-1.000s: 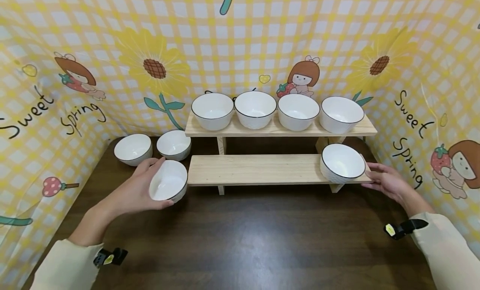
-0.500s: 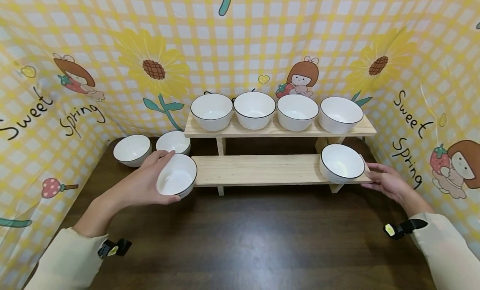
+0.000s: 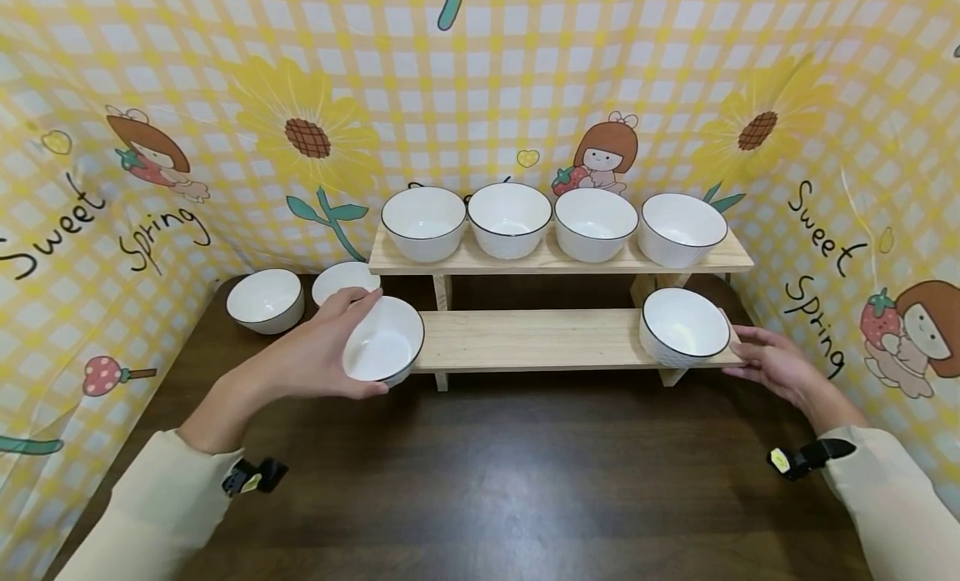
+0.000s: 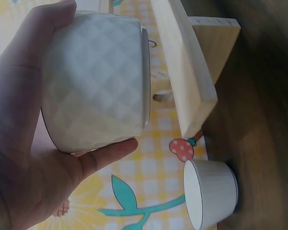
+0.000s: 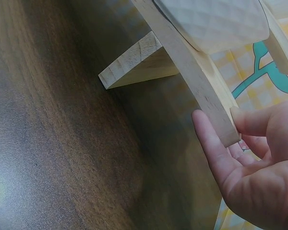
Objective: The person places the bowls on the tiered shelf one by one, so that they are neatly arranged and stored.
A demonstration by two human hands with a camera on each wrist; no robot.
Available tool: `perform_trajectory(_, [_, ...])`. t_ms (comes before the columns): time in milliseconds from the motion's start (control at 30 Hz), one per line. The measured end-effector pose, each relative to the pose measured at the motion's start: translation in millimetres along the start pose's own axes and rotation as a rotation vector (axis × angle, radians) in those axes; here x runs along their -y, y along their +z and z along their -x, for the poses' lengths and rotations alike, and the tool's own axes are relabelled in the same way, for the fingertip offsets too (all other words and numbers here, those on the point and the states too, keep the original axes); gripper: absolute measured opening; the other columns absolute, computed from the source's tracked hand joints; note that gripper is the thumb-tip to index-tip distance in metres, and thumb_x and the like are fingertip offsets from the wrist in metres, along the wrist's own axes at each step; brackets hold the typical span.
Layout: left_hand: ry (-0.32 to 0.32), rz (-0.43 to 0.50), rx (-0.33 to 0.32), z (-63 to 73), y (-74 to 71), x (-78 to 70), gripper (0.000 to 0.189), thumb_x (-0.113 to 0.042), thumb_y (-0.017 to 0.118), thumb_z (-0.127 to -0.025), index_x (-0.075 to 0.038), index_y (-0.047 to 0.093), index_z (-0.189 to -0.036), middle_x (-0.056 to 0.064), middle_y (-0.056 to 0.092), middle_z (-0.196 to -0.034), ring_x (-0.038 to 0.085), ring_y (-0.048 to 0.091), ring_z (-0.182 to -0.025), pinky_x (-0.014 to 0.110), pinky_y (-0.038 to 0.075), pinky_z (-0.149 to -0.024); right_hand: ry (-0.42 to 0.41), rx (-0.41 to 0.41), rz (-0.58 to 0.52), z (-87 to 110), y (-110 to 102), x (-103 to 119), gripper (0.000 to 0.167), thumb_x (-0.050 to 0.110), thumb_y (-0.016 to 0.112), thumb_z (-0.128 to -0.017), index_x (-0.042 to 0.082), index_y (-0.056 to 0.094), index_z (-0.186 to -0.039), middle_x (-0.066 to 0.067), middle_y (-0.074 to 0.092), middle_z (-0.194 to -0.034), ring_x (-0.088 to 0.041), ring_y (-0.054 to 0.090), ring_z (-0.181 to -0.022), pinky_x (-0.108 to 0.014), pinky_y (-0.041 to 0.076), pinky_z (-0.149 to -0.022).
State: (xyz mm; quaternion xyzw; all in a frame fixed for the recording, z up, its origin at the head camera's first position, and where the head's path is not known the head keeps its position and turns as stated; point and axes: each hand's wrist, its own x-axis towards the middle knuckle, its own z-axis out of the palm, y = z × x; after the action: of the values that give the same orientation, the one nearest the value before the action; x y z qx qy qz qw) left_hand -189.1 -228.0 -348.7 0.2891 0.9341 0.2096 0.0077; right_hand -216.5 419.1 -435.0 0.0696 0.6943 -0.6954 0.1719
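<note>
Five round white bowls (image 3: 510, 218) are on pale wooden shelves (image 3: 540, 339), two to go mid-left (image 3: 266, 302), left hand (image 3: 322, 352) gripping another (image 3: 386, 339), right hand (image 3: 772, 364) pinching shelf end.

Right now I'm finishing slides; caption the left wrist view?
Left hand grips a white bowl near a wooden shelf.

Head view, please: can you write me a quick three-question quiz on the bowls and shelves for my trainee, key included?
1. How many bowls stand on the upper shelf?
2. True or false: the right hand grips the right end of the lower shelf.
3. Where is the bowl in the left hand? (a) on the upper shelf (b) near the lower shelf's left end (c) beside the right hand

Key: 1. four; 2. true; 3. b
</note>
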Motion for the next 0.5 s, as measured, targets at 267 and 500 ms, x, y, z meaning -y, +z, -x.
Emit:
perform_trajectory(267, [0.037,0.011,0.022,-14.2,4.5,-6.8,0.12,-0.051,0.089,-0.071,0.002,0.027,-0.158,0.02,0.032,-0.151,0.036,0.041,-0.133,0.052,0.044,-0.103,0.004,0.003,-0.002,0.0,2,2,0.029,0.002,0.05,-0.105,0.006,0.041,-0.132,0.003,0.064,-0.099,-0.011,0.069,-0.089,-0.031,0.059,-0.082])
perform_trajectory(500, [0.065,0.006,0.03,-25.1,7.9,-13.5,0.12,-0.052,0.089,-0.07,0.001,0.027,-0.159,0.021,0.031,-0.152,0.036,0.039,-0.135,0.052,0.043,-0.104,-0.015,0.005,0.013,0.2,2,2,0.038,0.001,0.048,-0.106,-0.002,0.034,-0.141,0.006,0.063,-0.099,-0.011,0.07,-0.089,-0.031,0.059,-0.081])
